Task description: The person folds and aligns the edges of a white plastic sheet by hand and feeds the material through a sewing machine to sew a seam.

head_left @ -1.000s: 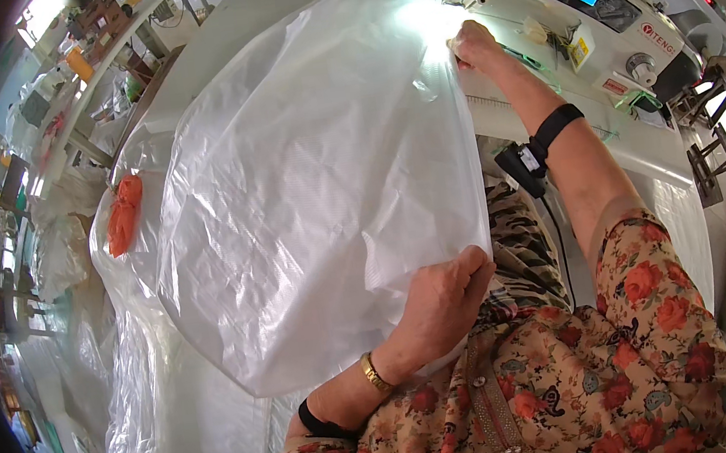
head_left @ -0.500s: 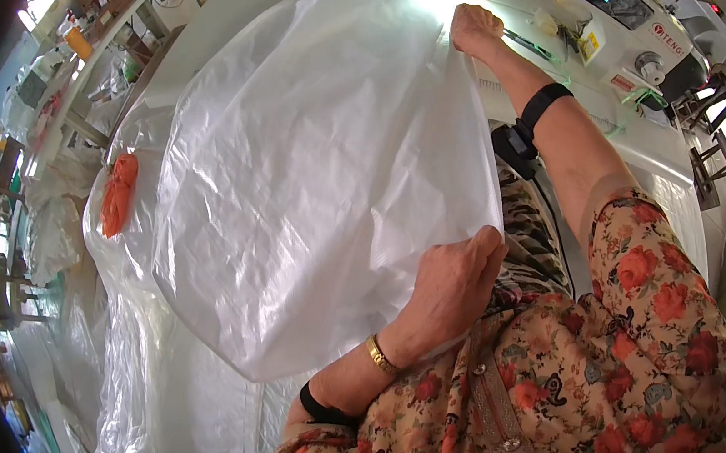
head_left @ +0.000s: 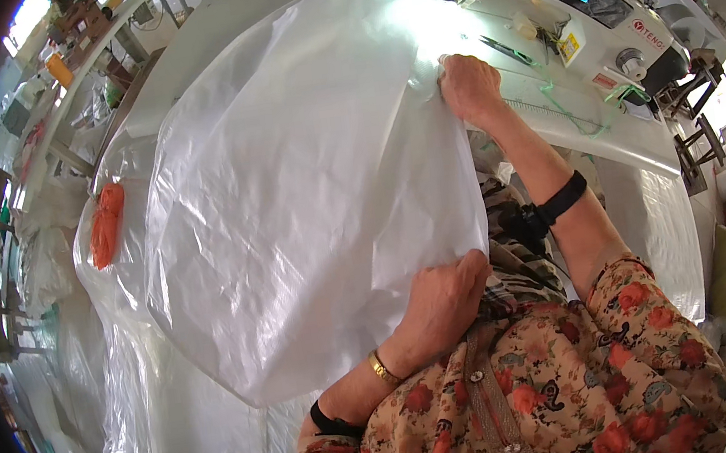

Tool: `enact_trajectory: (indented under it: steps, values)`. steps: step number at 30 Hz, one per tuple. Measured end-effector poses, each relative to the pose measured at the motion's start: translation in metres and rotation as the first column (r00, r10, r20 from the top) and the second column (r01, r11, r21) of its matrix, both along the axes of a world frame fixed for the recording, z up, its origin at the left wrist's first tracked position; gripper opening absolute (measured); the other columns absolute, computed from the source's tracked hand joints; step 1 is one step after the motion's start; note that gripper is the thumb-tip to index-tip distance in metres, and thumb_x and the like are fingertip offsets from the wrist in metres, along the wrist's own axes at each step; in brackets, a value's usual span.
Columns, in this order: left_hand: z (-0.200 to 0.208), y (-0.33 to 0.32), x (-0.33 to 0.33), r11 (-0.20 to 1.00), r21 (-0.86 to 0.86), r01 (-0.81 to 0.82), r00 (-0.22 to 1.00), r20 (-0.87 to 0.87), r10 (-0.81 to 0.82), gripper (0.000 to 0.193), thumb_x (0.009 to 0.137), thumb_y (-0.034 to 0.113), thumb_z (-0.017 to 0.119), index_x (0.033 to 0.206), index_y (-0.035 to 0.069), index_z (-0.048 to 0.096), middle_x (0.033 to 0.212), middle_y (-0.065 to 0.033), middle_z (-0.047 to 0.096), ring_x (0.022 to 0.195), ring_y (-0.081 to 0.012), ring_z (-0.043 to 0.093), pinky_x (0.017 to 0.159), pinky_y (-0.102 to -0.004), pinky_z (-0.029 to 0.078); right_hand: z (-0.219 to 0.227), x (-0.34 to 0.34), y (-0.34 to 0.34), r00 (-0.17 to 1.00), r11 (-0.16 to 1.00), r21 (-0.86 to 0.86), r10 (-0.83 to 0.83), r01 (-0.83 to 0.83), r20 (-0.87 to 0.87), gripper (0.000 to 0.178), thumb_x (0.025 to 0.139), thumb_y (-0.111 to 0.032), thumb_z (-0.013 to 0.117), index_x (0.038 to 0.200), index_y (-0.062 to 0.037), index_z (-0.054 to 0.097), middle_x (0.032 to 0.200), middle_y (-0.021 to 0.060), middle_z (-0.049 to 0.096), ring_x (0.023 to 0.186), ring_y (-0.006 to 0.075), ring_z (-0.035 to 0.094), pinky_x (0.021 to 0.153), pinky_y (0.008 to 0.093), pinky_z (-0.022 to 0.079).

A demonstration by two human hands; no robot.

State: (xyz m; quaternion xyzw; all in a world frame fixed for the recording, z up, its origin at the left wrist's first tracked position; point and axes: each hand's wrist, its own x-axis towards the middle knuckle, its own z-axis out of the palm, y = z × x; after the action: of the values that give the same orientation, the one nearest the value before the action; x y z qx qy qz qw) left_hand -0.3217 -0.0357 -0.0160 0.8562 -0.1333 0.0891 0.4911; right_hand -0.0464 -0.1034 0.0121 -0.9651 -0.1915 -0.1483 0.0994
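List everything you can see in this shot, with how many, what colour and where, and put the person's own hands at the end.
Plastic sheet: one, translucent white, held up across the middle.
More plastic sheeting: a heap, count unclear, white, lower left.
Sewing machine: one, white with a lit blue display, top right.
Work table: one, white, under the machine.
Orange object: one, left, behind the plastic; kind unclear.
Left hand: gold bracelet, grips the sheet's lower right edge.
Right hand: black strap on the forearm, grips the sheet's upper edge near the machine.
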Motion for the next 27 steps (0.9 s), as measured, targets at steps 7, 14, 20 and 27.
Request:
enact_trajectory:
  steps: [7,14,20,27]
  values:
    - [-0.006,-0.003,0.003,0.995,0.096,0.012,0.999,0.042,-0.016,0.01,0.087,0.006,0.056,0.081,0.003,0.048,0.067,-0.0165,0.058,0.061,-0.0379,0.058,0.055,-0.0452,0.045,0.011,0.002,0.007,0.991,0.986,-0.153,0.045,-0.064,-0.122,0.011,0.078,-0.006,0.054,0.081,-0.001,0.063,0.081,0.0182,0.067,0.083,0.0352,0.067,0.072,0.0464,0.051]
    - [-0.002,0.012,0.017,0.985,0.163,-0.058,0.995,0.094,0.043,0.008,0.082,0.003,0.057,0.083,0.004,0.049,0.069,-0.014,0.056,0.062,-0.0367,0.058,0.053,-0.0432,0.045,0.009,0.019,0.015,0.992,0.988,-0.092,0.125,-0.125,-0.008,0.009,0.077,-0.004,0.054,0.079,-0.0005,0.062,0.077,0.0166,0.066,0.081,0.0346,0.067,0.07,0.0446,0.051]
    - [0.004,0.003,0.042,0.98,0.147,-0.134,0.984,0.139,0.114,0.009,0.084,0.004,0.058,0.081,0.003,0.049,0.068,-0.0151,0.056,0.062,-0.0371,0.059,0.054,-0.0428,0.045,0.018,0.044,0.026,0.997,0.993,-0.12,0.007,-0.016,-0.077,0.012,0.076,-0.003,0.055,0.078,-0.0004,0.066,0.082,0.0188,0.068,0.081,0.0336,0.068,0.069,0.0428,0.051]
    - [0.002,-0.001,0.037,0.995,0.008,-0.096,0.991,0.098,0.095,0.011,0.083,0.003,0.059,0.079,0.002,0.049,0.069,-0.0157,0.058,0.062,-0.036,0.06,0.054,-0.0422,0.047,0.0,-0.011,0.004,1.0,0.997,0.076,-0.003,0.002,0.015,0.013,0.077,-0.006,0.055,0.082,-0.0005,0.066,0.079,0.021,0.067,0.079,0.0345,0.068,0.069,0.0438,0.051]
